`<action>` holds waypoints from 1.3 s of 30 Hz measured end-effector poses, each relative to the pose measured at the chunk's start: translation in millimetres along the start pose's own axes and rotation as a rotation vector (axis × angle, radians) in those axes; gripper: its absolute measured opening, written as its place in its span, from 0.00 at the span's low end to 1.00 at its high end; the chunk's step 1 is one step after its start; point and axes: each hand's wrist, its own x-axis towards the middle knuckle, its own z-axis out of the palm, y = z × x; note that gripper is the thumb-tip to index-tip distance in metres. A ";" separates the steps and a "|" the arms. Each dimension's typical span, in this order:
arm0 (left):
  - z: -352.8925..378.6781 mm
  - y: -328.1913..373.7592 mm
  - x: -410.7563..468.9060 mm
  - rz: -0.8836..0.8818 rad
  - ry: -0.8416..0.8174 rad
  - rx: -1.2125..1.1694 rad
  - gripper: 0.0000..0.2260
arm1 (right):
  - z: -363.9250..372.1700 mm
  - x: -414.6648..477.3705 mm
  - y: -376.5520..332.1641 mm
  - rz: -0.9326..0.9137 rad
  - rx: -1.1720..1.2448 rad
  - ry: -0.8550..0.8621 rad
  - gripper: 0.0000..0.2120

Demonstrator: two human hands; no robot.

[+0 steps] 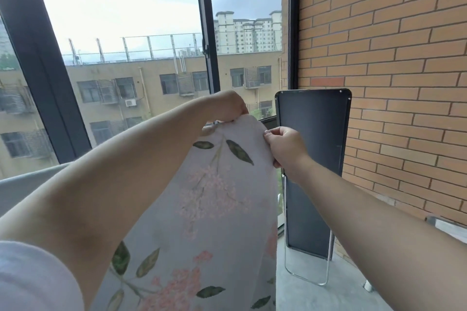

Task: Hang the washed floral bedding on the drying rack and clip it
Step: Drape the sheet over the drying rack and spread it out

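Aloft, floral bedding [214,197] between left hand [225,106], right hand [285,144]

Two hands, one left hand [227,106] and one right hand [285,145]; one floral bedding sheet [214,199], one dark panel [313,149], one brick wall [394,58], one sleeve [32,280].

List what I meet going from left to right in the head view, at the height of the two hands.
Dark window frame → left hand, gripping the floral bedding at its top → right hand, pinching the bedding's edge → black panel → brick wall.
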 end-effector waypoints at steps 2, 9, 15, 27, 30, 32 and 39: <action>11.2 -3.9 9.8 -0.034 0.023 -0.015 0.05 | 3.4 3.8 13.9 0.018 0.001 -0.015 0.10; 16.2 -5.3 11.8 -0.118 0.229 0.107 0.27 | 28.5 15.3 28.5 -0.029 -0.028 -0.057 0.09; 6.8 -0.5 -11.0 -0.130 0.115 0.042 0.23 | 21.2 25.5 23.9 -0.092 0.035 0.007 0.10; 30.4 22.2 -51.1 -0.183 0.281 0.567 0.23 | -6.6 35.0 21.3 -0.114 -0.064 -0.140 0.11; 28.0 9.7 -76.6 -0.243 0.325 0.600 0.25 | -3.5 29.6 20.9 -0.078 -0.089 -0.137 0.08; 27.3 -2.3 -99.8 -0.315 0.373 0.619 0.26 | -1.7 24.7 20.2 -0.065 -0.123 -0.038 0.05; 26.0 -38.8 -197.1 -0.616 0.638 0.711 0.25 | 34.3 -22.2 12.0 -0.640 -0.268 0.172 0.08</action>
